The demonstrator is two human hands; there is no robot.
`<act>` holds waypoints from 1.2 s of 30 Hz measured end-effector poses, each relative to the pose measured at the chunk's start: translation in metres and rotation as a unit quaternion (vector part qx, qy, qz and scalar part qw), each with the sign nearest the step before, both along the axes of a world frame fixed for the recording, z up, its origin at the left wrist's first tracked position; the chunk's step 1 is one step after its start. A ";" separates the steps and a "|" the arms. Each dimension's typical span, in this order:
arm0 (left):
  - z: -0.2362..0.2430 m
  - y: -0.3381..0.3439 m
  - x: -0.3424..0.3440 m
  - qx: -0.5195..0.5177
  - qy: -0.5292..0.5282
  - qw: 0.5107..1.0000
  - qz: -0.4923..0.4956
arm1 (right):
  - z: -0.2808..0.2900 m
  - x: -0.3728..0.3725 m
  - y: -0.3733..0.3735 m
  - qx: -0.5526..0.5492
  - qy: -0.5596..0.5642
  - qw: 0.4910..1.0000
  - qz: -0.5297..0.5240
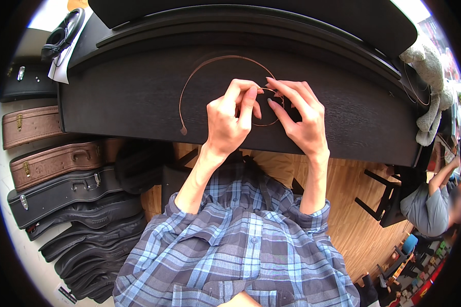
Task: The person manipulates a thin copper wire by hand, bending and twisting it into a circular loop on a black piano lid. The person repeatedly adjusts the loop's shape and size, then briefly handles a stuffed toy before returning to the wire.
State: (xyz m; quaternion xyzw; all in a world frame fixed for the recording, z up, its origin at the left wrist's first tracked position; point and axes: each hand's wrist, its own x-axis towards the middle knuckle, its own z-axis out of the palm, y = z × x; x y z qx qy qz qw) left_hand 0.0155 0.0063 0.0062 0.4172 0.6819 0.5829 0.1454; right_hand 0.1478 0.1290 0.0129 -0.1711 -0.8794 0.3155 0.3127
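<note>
A thin copper-coloured string (222,57) arcs above and lies along the black lid of the keyboard instrument, with a small flat tip at its left end. Its other part curls into a smaller loop between my hands. My left hand (230,115) pinches the string between thumb and forefinger. Close beside it, my right hand (305,115) bends around the loop, its forefinger and thumb tips a little apart and its other fingertips at the string. Exactly how those fingers grip it is partly hidden.
Under my hands spreads the black lid (123,97). Black headphones (62,37) rest at the far left; a grey plush toy (429,77) sits at the right end. Several instrument cases (61,189) line the left. A black stool (386,197) and a seated person (433,204) are at right.
</note>
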 end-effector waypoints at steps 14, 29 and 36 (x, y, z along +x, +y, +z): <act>-0.005 0.003 0.001 0.008 0.007 0.999 0.032 | 0.003 0.000 -0.002 0.013 -0.021 0.999 0.028; -0.009 0.002 -0.005 0.103 -0.062 0.992 -0.021 | 0.000 0.004 0.003 0.010 -0.012 0.998 0.054; -0.006 0.000 -0.002 0.094 -0.098 0.991 0.007 | 0.002 0.004 0.001 0.001 -0.014 0.999 0.047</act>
